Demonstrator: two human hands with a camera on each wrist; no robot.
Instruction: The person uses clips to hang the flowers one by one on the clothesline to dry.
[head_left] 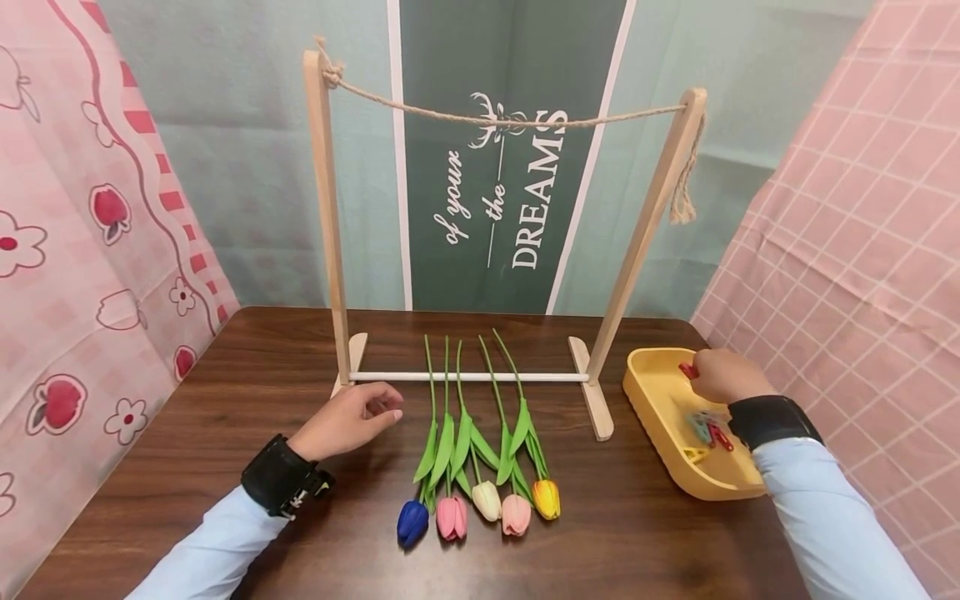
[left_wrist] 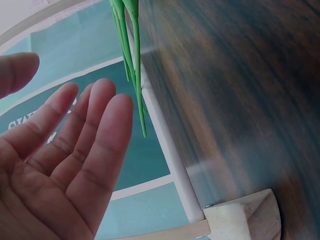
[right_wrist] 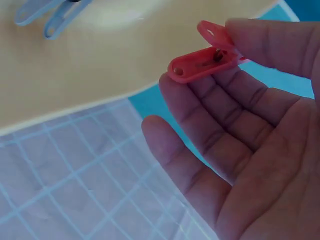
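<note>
My right hand (head_left: 729, 377) pinches a red clothespin (right_wrist: 202, 65) between thumb and fingers, over the far part of a yellow tray (head_left: 652, 421). In the right wrist view a pale blue clothespin (right_wrist: 60, 15) lies in the tray, past my fingers. My left hand (head_left: 352, 421) hovers with relaxed, slightly bent fingers by the left foot of a wooden frame (head_left: 327, 208), holding nothing. Right of it, several artificial tulips lie in a row, blossoms toward me: blue (head_left: 412, 523), pink (head_left: 452, 518), white (head_left: 487, 501), pale pink (head_left: 516, 515) and yellow (head_left: 546, 498).
A twine rope (head_left: 450, 114) sags between the frame's two posts. The tulip stems cross its white bottom bar (head_left: 397, 377). More clothespins, including a yellow one (head_left: 696, 455), lie in the tray. Patterned cloths hang around the brown table (head_left: 247, 367).
</note>
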